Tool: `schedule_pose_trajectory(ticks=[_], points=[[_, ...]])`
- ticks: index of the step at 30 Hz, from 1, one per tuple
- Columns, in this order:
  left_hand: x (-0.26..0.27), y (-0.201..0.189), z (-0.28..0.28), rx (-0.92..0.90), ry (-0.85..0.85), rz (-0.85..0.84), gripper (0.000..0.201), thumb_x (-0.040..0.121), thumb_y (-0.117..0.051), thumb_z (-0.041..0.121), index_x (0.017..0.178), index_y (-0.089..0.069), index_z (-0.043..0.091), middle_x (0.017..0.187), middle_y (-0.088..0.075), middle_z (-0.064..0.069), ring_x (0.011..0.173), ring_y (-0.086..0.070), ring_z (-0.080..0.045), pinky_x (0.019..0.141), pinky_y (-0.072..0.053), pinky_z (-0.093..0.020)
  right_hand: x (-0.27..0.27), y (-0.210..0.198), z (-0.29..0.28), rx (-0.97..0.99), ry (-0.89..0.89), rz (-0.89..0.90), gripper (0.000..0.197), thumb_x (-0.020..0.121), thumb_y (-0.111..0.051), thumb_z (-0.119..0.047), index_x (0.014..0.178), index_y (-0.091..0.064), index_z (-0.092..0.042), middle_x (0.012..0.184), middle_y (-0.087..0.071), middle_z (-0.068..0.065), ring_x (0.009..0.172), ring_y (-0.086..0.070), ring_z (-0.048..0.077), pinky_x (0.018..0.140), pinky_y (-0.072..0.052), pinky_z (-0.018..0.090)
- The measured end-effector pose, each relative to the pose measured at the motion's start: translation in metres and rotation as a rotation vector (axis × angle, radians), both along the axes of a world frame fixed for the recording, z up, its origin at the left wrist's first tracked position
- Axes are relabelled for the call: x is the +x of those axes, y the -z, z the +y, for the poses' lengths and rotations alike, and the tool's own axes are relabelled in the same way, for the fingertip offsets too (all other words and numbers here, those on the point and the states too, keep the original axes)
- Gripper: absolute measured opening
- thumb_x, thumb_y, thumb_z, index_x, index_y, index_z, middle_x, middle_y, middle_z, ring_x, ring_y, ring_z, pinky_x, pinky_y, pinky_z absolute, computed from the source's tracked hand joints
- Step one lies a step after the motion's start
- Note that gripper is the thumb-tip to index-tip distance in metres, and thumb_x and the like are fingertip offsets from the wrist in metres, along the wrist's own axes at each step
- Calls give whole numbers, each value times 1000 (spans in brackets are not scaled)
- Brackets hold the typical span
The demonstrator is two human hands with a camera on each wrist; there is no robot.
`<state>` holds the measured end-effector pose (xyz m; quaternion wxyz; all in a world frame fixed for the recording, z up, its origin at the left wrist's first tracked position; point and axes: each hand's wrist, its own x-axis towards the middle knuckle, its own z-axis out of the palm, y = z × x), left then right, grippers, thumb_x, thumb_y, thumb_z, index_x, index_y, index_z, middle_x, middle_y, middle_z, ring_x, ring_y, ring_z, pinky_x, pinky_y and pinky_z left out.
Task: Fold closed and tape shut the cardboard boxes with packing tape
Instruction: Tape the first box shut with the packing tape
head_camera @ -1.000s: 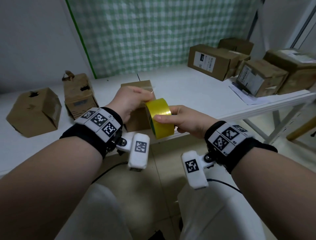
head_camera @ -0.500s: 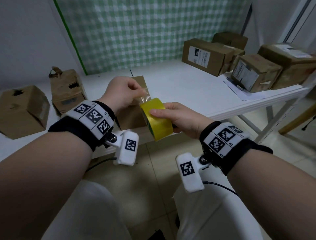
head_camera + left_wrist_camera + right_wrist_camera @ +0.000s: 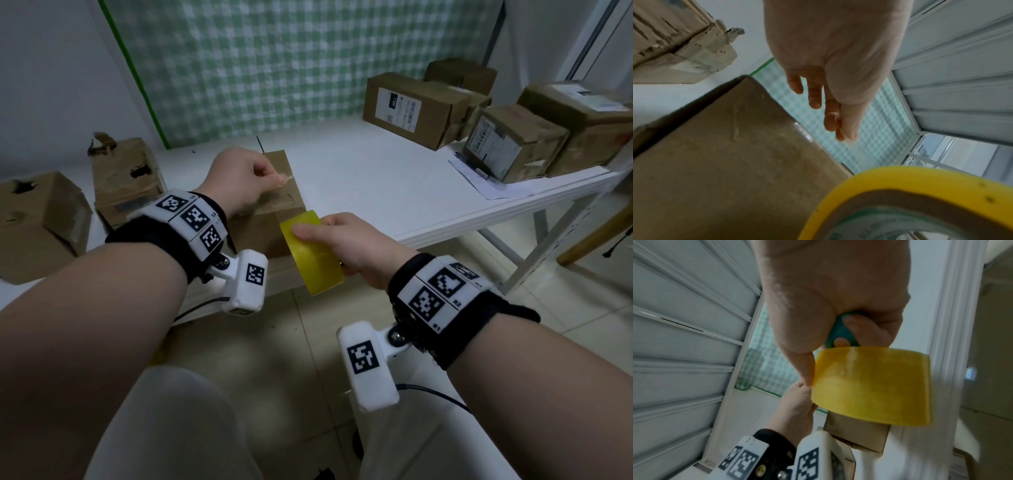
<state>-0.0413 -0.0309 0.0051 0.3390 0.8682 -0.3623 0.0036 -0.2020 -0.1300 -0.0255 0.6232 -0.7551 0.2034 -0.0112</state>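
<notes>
In the head view your left hand (image 3: 239, 178) pinches the free tape end (image 3: 286, 178) over the box (image 3: 274, 205), and your right hand (image 3: 346, 240) grips the tape roll (image 3: 313, 257) at 5 o'clock from it; the strip runs along the box top toward you. The left wrist view shows the thumb and finger pressed together, the box top (image 3: 725, 162) below. The right wrist view alone shows your fingers (image 3: 865, 327) hooked inside the roll (image 3: 869, 391).

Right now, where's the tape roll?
Head view, centre: the yellow tape roll is in the right hand, off the table's near edge, beside the small cardboard box.
</notes>
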Motion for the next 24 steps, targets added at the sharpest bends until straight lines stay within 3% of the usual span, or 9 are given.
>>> schedule_pose_trajectory(ticks=[9,14,18,24], points=[[13,9,0,23,-12,-58,20,84,-68,32,82,-73,12,77,-62,1,76,-54,-13,70,-40,-27,12,-4,7,57,28,12,22,88,-63,-37,78,-53,-19,69,-53,-3,57,-52,12,46,-38,18],[16,13,0,1,0,-73,20,85,-68,31,84,-73,12,78,-62,3,79,-55,-12,73,-39,-26,16,-2,9,43,48,15,22,87,-63,-37,81,-55,-18,77,-56,0,66,-54,17,58,-43,24],[19,16,-3,-4,11,-85,21,85,-67,32,84,-73,12,80,-63,2,81,-56,-13,76,-41,-27,16,-2,10,25,58,29,24,88,-62,-37,75,-52,-20,69,-51,-4,58,-50,12,47,-35,20],[22,26,-3,2,28,-199,21,85,-66,35,82,-73,15,78,-61,6,75,-49,-10,70,-35,-25,16,-2,11,70,67,54,20,89,-62,-36,80,-53,-20,72,-53,-3,60,-51,13,49,-35,21]])
